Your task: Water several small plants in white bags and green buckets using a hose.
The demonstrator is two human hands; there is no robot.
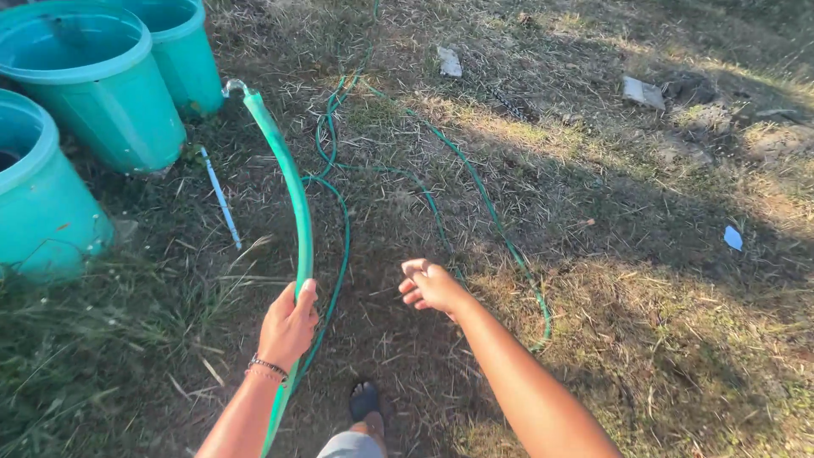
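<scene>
A green garden hose [298, 212] is gripped in the left hand [288, 324], fingers wrapped around it and thumb laid along its side, so that the free length is held stiffly up and forward. Its open end [236, 86] is kept raised just short of three teal plastic barrels [110, 110] standing ahead and to the left of that hand, and a small curl of water appears to be spilling from the mouth, though glare makes this hard to confirm. The right hand [431, 285] is held empty in the air beside the left, fingers loosely curled, nothing being touched. Beyond and between both hands, the slack of the hose [441, 212] is left trailing in long loops over dry, trampled grass [636, 339], running off past the right hand and back toward the top of the view; the loops lie free, giving the gripped end room to be swung. A thin pale stick or pipe [222, 203] lies on the ground ahead of the left hand, near the barrels. A beaded bracelet [267, 366] is worn on the left wrist, and a sandalled foot [365, 401] is seen below both hands. Scraps of litter [449, 61] are scattered far ahead.
</scene>
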